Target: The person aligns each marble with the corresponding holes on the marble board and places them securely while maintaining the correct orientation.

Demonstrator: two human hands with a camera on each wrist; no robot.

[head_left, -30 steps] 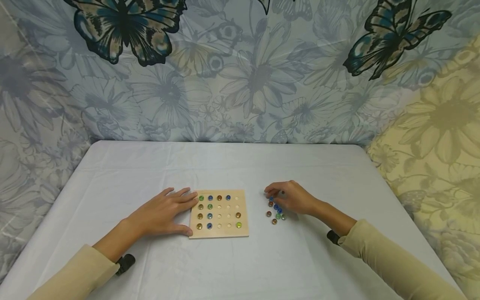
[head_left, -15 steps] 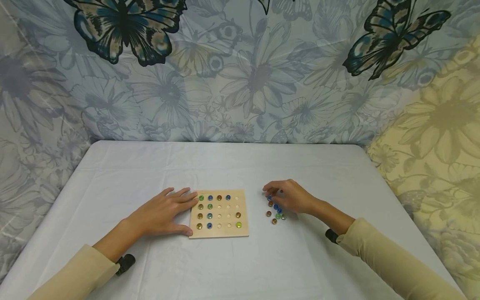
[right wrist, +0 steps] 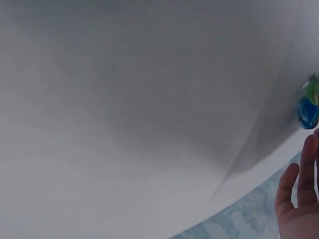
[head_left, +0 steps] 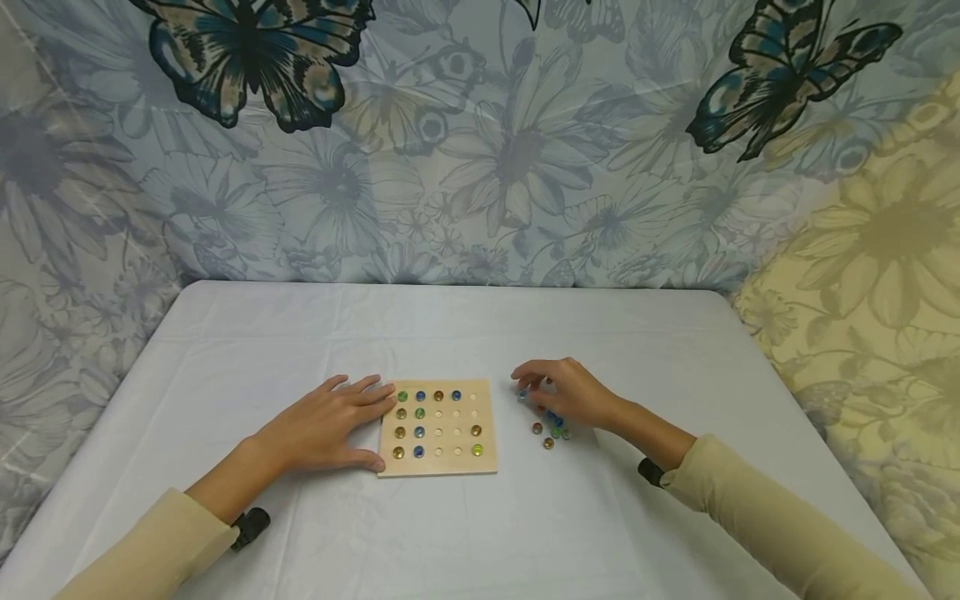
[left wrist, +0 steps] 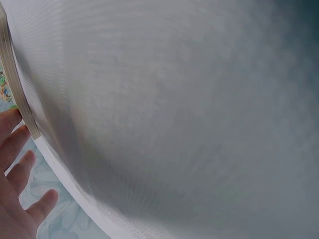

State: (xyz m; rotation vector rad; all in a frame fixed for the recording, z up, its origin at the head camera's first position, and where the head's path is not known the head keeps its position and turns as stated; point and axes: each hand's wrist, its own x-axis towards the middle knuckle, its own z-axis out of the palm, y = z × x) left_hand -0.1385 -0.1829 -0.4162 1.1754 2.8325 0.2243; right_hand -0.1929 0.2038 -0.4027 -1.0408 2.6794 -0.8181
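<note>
A pale wooden board (head_left: 448,442) with rows of round hollows lies on the white table, glass marbles seated in several of them. My left hand (head_left: 330,427) rests spread at its left side, fingertips over the upper left corner and thumb at the lower left. In the left wrist view the fingers (left wrist: 19,172) reach the board's edge (left wrist: 17,74). Right of the board, my right hand (head_left: 573,392) pinches a blue marble (head_left: 522,395) between thumb and fingers. Loose marbles, among them a brown marble (head_left: 549,443) and a green marble (head_left: 556,432), lie just below that hand.
The white cloth (head_left: 337,533) covers the whole table. Behind it hangs a flower-print curtain (head_left: 480,167) with butterflies, and a yellow part (head_left: 900,225) of it at the right. In the right wrist view, a blue marble (right wrist: 308,113) sits close to the fingers.
My right hand has moved a little left, towards the board, carrying the blue marble away from the loose ones. The left hand and the board have stayed in place.
</note>
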